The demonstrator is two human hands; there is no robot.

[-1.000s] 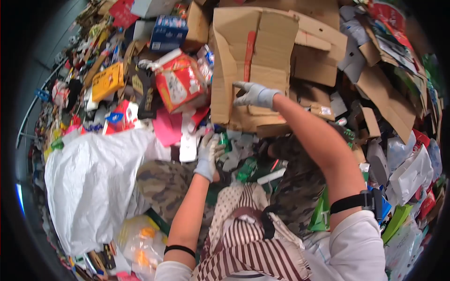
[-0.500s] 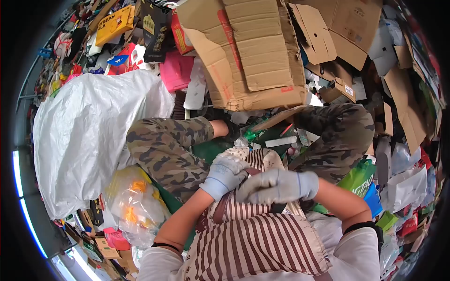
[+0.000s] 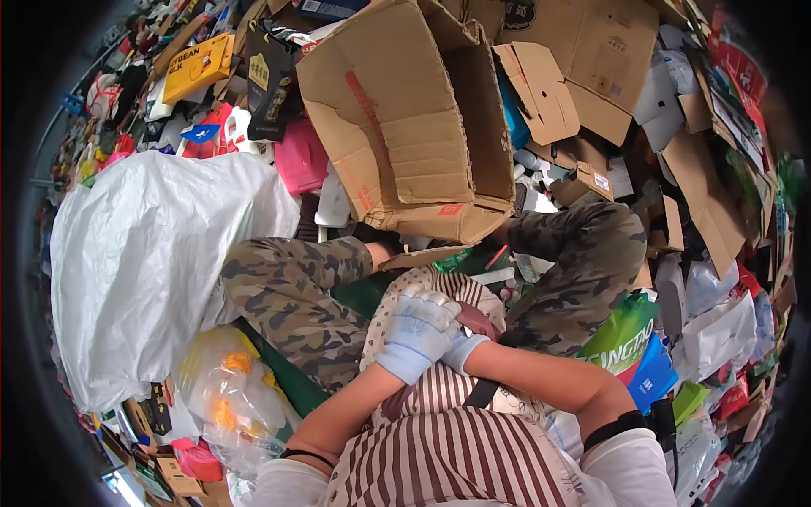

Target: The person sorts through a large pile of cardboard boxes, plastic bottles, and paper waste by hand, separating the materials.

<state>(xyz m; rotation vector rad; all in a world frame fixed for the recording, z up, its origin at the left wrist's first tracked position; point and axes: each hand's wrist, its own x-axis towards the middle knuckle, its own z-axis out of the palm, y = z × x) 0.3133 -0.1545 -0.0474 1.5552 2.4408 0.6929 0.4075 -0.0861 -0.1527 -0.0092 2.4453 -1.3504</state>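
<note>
My left hand (image 3: pixel 418 331), in a pale grey-blue work glove, rests over the striped apron (image 3: pixel 448 444) at my lap, its fingers bent and pointing right. Underneath it lies my right hand (image 3: pixel 463 350), in a similar glove, with its fingers hidden behind the left hand and apron cloth. A maroon part of the apron (image 3: pixel 476 321) shows just beyond the hands. Whether either hand grips cloth cannot be made out. Past my lap, a large open cardboard box (image 3: pixel 405 127) stands tilted between my legs, untouched by the hands.
A big white sack (image 3: pixel 160 262) lies at the left, above a clear bag with orange items (image 3: pixel 232 393). Flattened cardboard (image 3: pixel 612 59) is heaped at the upper right. A green bag (image 3: pixel 621 338) lies beside my right knee. A yellow carton (image 3: pixel 198 68) sits upper left.
My right hand has moved left and under my left hand. The cardboard box has shifted left and toward me, showing more of its open inside. The view has also shifted.
</note>
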